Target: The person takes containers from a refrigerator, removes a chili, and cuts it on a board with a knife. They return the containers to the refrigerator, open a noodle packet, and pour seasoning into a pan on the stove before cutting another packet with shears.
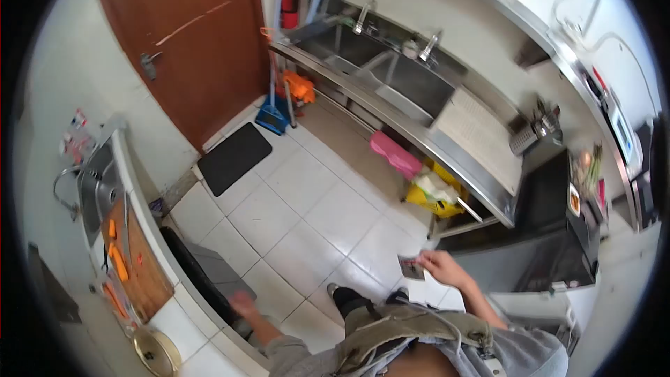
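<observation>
My right hand (447,268) is closed on the edge of a small dark flat packet (411,268), held out over the tiled floor. What the packet contains does not show. My left hand (242,304) hangs low beside a dark grey bin (209,272) with a black rim, and its fingers are smeared by motion. On the counter to the left lies a wooden cutting board (150,281) with orange carrot-like pieces (118,262) and a long knife (126,220) on it.
A double steel sink (412,84) runs along the far wall, with a yellow bag (436,199) and pink item (395,154) below. A black mat (234,159) lies before the brown door (185,35). A pot (155,353) stands front left, a dark appliance (516,265) right.
</observation>
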Available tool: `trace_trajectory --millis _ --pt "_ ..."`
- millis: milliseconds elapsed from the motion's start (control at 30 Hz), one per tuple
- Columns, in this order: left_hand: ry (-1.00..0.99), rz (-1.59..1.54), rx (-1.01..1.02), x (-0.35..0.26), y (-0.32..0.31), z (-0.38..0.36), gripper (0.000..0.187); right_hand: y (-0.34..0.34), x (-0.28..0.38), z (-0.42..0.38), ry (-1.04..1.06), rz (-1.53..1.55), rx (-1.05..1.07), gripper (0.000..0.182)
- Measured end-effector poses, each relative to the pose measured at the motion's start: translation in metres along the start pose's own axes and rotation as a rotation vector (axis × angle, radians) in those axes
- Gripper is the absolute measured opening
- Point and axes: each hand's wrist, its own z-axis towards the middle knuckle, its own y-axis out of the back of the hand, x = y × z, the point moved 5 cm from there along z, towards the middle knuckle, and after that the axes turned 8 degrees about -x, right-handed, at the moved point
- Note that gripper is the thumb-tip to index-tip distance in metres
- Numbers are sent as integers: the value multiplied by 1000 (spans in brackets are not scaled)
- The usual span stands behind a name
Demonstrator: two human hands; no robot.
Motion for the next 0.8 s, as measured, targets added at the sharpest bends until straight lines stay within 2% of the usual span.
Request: trace_trajectory --millis 33,67,100,133,167,200,233,300,333,367,400,433,467,533,567,633,733,800 --pt "-19 128 -219 33 13 -4 38 6 4 1 32 19 -72 29" --pt "12 -30 -221 76 3 1 39 12 9 -2 -57 22 -77 27" --pt "165 -2 -410 127 6 12 40 22 21 -3 -5 18 -120 27" --pt "347 580 -820 176 -75 34 44 28 23 -4 10 43 -155 26" --pt "438 454 -569 228 -152 62 48 36 33 -6 2 66 -170 26" --pt "619 348 -544 277 -203 79 49 40 25 -8 -10 70 -174 24" --pt "761 383 -344 323 -259 92 55 45 20 -10 1 93 -195 24" --pt "960 214 -12 387 -376 96 63 59 9 -20 34 107 -242 23" --pt "997 192 23 412 -400 88 63 69 5 -26 58 98 -266 23" --pt "1095 111 206 439 -428 77 63 83 0 -32 -1 56 -255 22" --pt "1182 30 392 461 -458 65 64 95 -10 -38 83 46 -340 21" --pt "1220 77 308 477 -483 61 54 108 -24 -43 24 35 -363 21" --pt "1248 78 352 496 -488 56 54 122 -39 -47 -31 33 -383 21" --pt "1318 197 211 534 -480 46 40 145 -73 -55 40 -11 -482 21" --pt "1323 189 236 549 -481 40 40 153 -91 -59 -1 -10 -452 22" --pt "1317 276 96 581 -488 32 28 174 -116 -65 -47 -14 -415 24" --pt "1296 132 87 617 -514 19 24 195 -155 -69 -35 -9 -391 24" --pt "1308 227 58 642 -512 12 23 214 -172 -72 -12 -21 -480 23"
